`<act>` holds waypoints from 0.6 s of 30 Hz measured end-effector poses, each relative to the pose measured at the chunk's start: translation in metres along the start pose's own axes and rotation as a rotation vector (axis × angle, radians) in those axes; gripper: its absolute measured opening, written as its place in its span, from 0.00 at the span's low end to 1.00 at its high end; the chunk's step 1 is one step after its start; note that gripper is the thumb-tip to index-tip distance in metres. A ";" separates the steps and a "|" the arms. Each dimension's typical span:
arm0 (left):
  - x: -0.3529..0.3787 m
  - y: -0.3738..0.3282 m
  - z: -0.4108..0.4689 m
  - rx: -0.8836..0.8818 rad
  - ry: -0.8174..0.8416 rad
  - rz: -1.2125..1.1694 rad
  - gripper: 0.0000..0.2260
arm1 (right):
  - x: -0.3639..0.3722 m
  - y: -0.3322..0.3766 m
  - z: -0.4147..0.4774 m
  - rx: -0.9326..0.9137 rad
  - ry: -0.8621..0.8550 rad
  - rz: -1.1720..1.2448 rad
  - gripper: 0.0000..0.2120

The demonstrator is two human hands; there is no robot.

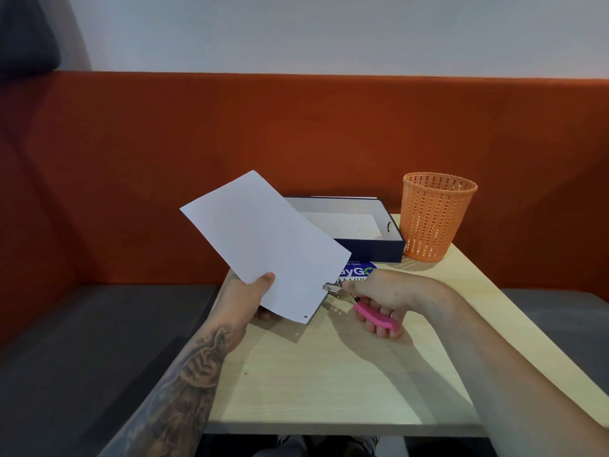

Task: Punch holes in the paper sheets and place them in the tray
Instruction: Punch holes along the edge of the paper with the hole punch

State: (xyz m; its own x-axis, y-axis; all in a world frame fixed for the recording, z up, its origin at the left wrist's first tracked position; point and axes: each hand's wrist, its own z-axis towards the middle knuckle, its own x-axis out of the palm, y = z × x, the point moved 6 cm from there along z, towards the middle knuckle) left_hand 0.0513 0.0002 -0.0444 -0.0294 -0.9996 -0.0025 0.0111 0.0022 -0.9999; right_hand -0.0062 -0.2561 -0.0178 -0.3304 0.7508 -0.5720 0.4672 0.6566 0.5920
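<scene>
- while the left hand [250,293] gripped the paper sheet [263,245] at its near long edge, thumb on top and fingers curled beneath, the sheet was held in the air above the table [329,374], tilted, its far corner pointing up and away
- the right hand [385,298] was closed round the pink handles of the hole punch [361,305], fingers wrapped under the lower handle, thumb lying along the upper side toward the metal head
- the punch's metal head met the short lower edge of the sheet, near the middle of that edge; whether the handles were fully squeezed could not be told
- one small round hole [305,316] showed in the sheet close to its nearest corner
- the tray [372,250], a shallow dark blue box with a white inside, sat on the far part of the table, partly hidden behind the sheet's upper half; whether any sheets lay in it could not be told
- an orange mesh basket [431,219] stood upright just beside the tray's right end
- a blue printed label [357,271] lay flat on the table between the tray and the right hand, partly covered by the sheet
- behind the table ran a bench with an orange backrest [296,127] and a grey seat [99,324]
</scene>
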 end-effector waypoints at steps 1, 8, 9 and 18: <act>0.000 0.000 0.000 0.003 -0.005 -0.002 0.06 | 0.000 0.000 0.000 -0.001 0.003 0.005 0.31; -0.003 -0.005 -0.003 0.034 -0.006 -0.042 0.08 | -0.003 -0.002 -0.007 -0.098 -0.018 0.037 0.30; -0.002 -0.006 -0.004 0.037 -0.005 -0.046 0.09 | -0.005 -0.001 -0.006 -0.133 -0.046 0.032 0.29; -0.004 -0.012 -0.007 0.037 -0.044 -0.092 0.07 | -0.018 -0.001 -0.006 -0.312 -0.192 0.066 0.27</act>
State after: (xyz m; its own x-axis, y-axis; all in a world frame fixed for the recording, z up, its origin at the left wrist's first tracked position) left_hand 0.0443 0.0044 -0.0328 0.0121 -0.9958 0.0906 0.0472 -0.0899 -0.9948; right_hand -0.0059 -0.2694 -0.0043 -0.1340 0.7844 -0.6056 0.2001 0.6199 0.7587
